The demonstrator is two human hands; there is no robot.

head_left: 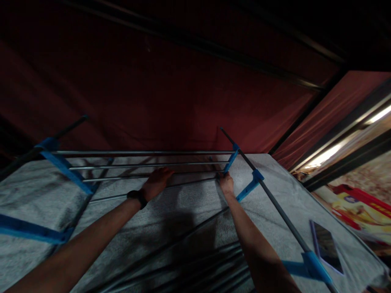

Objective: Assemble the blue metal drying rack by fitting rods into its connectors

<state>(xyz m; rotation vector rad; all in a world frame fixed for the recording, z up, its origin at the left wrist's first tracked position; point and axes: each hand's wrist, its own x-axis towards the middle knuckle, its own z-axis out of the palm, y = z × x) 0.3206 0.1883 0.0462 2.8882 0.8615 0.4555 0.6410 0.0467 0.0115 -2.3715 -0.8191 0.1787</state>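
A rack frame of thin metal rods and blue plastic brackets lies on a grey cloth-covered surface (189, 201). My left hand (157, 183), with a dark band at the wrist, is closed around a metal rod (113, 178), the third one from the back. At the right end of the rods, my right hand (226, 184) grips the lower part of a blue bracket (232, 158); its fingertips are partly hidden. Another blue bracket (62, 166) carries the rods' left ends. A dark upright tube (275, 203) runs through the right-hand brackets.
Several loose metal tubes (183, 266) lie near me, between my forearms. More blue brackets (30, 228) sit at the left and lower right (314, 266). A phone (328, 246) rests near the right edge. Beyond that edge is a red and yellow package (360, 207). Dark red fabric (171, 89) hangs behind.
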